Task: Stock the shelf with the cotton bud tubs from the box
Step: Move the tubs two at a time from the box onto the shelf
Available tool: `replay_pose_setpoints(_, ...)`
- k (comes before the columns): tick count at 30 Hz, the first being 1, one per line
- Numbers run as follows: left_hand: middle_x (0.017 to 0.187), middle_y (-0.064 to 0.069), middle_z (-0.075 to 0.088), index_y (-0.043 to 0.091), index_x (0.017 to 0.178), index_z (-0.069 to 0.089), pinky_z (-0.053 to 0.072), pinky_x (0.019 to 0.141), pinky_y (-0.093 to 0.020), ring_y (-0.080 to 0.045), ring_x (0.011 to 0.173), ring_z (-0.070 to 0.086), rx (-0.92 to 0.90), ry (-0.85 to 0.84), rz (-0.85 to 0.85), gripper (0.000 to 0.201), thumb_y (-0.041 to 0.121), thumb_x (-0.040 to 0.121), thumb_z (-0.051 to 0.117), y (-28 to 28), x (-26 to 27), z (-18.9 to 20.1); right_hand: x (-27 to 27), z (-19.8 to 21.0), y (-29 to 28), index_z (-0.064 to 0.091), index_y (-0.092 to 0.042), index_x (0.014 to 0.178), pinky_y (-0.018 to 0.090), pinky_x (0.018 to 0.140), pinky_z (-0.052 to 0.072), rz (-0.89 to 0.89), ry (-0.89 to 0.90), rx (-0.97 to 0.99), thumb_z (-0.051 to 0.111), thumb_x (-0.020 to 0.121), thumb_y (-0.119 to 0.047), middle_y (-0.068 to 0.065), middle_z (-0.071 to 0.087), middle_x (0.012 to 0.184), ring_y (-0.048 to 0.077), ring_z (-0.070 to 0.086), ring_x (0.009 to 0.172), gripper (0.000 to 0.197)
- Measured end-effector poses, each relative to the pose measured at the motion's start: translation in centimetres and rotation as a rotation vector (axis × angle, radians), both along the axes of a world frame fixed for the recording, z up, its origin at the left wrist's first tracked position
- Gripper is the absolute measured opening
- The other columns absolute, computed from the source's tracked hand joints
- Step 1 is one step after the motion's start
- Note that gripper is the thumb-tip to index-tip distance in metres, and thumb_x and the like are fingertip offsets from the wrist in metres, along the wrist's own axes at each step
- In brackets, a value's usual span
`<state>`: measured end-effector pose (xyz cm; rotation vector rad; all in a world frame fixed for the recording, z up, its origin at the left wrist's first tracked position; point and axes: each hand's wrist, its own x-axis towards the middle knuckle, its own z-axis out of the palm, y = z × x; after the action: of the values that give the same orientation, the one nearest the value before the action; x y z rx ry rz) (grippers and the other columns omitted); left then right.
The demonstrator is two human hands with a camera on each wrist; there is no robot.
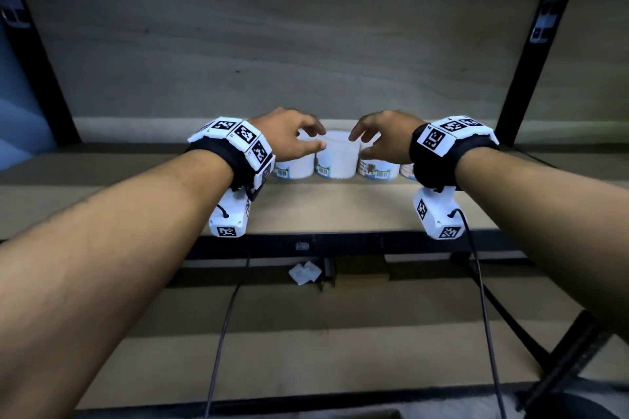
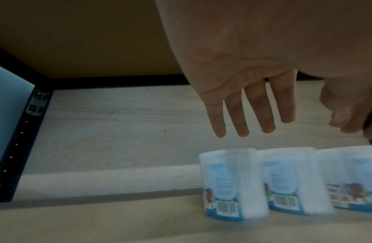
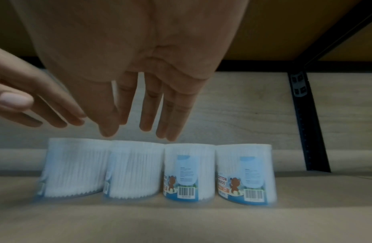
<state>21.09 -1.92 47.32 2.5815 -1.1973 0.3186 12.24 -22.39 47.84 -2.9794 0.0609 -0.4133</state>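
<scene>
1. Four clear round plastic cotton bud tubs (image 3: 158, 171) with blue-banded labels stand upright in a row, side by side and touching, on the pale wooden shelf board (image 1: 340, 211), near its back panel.
2. The left hand (image 1: 289, 136) hovers above the two tubs on the left end of the row; its fingers (image 2: 239, 118) are spread and straight, pointing down at the tub tops, holding nothing.
3. The right hand (image 1: 384, 136) hovers above the tubs on the right, fingers (image 3: 152, 105) likewise loosely extended and apart, just clear of the lids in the right wrist view.
4. Both wrists wear black straps with white marker blocks (image 1: 238, 139).
5. Black metal uprights (image 1: 531, 71) frame the shelf bay.
6. A crumpled white paper scrap (image 1: 304, 272) lies on the lower board.
</scene>
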Motion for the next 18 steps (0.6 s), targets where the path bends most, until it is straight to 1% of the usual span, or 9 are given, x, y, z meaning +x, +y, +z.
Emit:
replay_pose_setpoints(2, 0.122, 0.012, 0.066, 0.031, 0.124, 0.063, 0.044, 0.091, -0.024, -0.013, 0.105, 0.063, -0.007, -0.020, -0.016, 0.039, 0.052, 0.093, 0.054, -0.3, -1.8, 0.2, -1.7, 0.0, 0.3, 0.066, -0.030, 0.117, 0.021, 0.078, 0.039, -0.001, 0.007, 0.002, 0.071, 0.085, -0.027, -0.008, 0.068, 0.112, 0.014, 0.061, 0.097, 0.032)
replay_pose_setpoints(4, 0.116, 0.015, 0.068, 0.034, 0.117, 0.066, 0.046, 0.092, -0.027, -0.011, 0.097, 0.064, -0.026, -0.029, -0.024, 0.037, 0.056, 0.091, 0.053, -0.6, -3.5, 0.1, -3.4, -0.2, 0.5, 0.067, -0.029, 0.113, 0.021, 0.076, 0.038, -0.003, 0.018, 0.016, 0.071, 0.085, -0.029, -0.009, 0.070, 0.106, 0.012, 0.059, 0.092, 0.028)
replay_pose_setpoints(6, 0.109, 0.018, 0.069, 0.036, 0.110, 0.067, 0.049, 0.092, -0.030, -0.008, 0.088, 0.064, -0.044, -0.017, -0.027, 0.038, 0.062, 0.088, 0.050, -0.8, -5.3, -0.4, -5.1, -0.6, 0.8, 0.070, -0.029, 0.106, 0.024, 0.078, 0.042, -0.007, 0.030, 0.026, 0.071, 0.083, -0.032, -0.009, 0.071, 0.101, 0.014, 0.062, 0.092, 0.023)
replay_pose_setpoints(7, 0.106, 0.019, 0.069, 0.036, 0.107, 0.068, 0.049, 0.089, -0.030, -0.004, 0.083, 0.063, -0.051, -0.015, -0.033, 0.039, 0.064, 0.088, 0.048, -1.0, -6.1, -0.6, -6.0, -0.7, 1.0, 0.071, -0.030, 0.102, 0.024, 0.078, 0.045, -0.011, 0.042, 0.027, 0.071, 0.083, -0.034, -0.009, 0.072, 0.097, 0.014, 0.063, 0.090, 0.020)
replay_pose_setpoints(9, 0.102, 0.018, 0.069, 0.032, 0.103, 0.069, 0.045, 0.082, -0.027, 0.003, 0.077, 0.058, -0.058, -0.035, -0.061, 0.040, 0.062, 0.090, 0.046, -1.3, -7.9, -1.3, -7.8, -1.5, 1.3, 0.072, -0.029, 0.094, 0.025, 0.077, 0.050, -0.026, 0.087, 0.042, 0.071, 0.081, -0.039, -0.007, 0.073, 0.088, 0.014, 0.064, 0.074, 0.016)
replay_pose_setpoints(11, 0.098, 0.016, 0.068, 0.028, 0.098, 0.070, 0.040, 0.079, -0.026, -0.005, 0.080, 0.057, -0.038, -0.053, -0.073, 0.042, 0.060, 0.092, 0.044, -1.7, -9.5, -2.3, -9.4, -2.4, 1.3, 0.072, -0.029, 0.088, 0.026, 0.075, 0.055, -0.044, 0.147, 0.073, 0.070, 0.080, -0.044, -0.005, 0.074, 0.077, 0.012, 0.063, 0.057, 0.017)
replay_pose_setpoints(13, 0.091, 0.015, 0.069, 0.029, 0.089, 0.070, 0.047, 0.081, -0.030, -0.011, 0.086, 0.058, -0.002, -0.050, -0.063, 0.048, 0.065, 0.088, 0.039, -1.9, -10.9, -3.6, -10.8, -3.6, 1.3, 0.072, -0.027, 0.087, 0.025, 0.076, 0.055, -0.061, 0.188, 0.079, 0.070, 0.080, -0.044, -0.007, 0.073, 0.074, 0.006, 0.060, 0.051, 0.019)
replay_pose_setpoints(15, 0.083, 0.011, 0.069, 0.029, 0.079, 0.069, 0.050, 0.082, -0.033, -0.016, 0.086, 0.060, 0.027, -0.058, -0.060, 0.049, 0.065, 0.085, 0.037, -2.1, -12.1, -4.9, -11.9, -5.0, 1.2, 0.073, -0.025, 0.087, 0.024, 0.075, 0.056, -0.068, 0.222, 0.104, 0.071, 0.080, -0.042, -0.008, 0.073, 0.072, 0.004, 0.060, 0.050, 0.019)
replay_pose_setpoints(18, 0.071, 0.000, 0.064, 0.022, 0.072, 0.068, 0.048, 0.071, -0.033, -0.024, 0.076, 0.058, 0.079, -0.070, -0.063, 0.053, 0.060, 0.087, 0.035, -2.3, -14.2, -6.9, -13.2, -7.7, 1.0, 0.075, -0.023, 0.087, 0.026, 0.070, 0.059, -0.070, 0.303, 0.131, 0.071, 0.080, -0.039, -0.009, 0.072, 0.070, 0.010, 0.066, 0.059, 0.018)
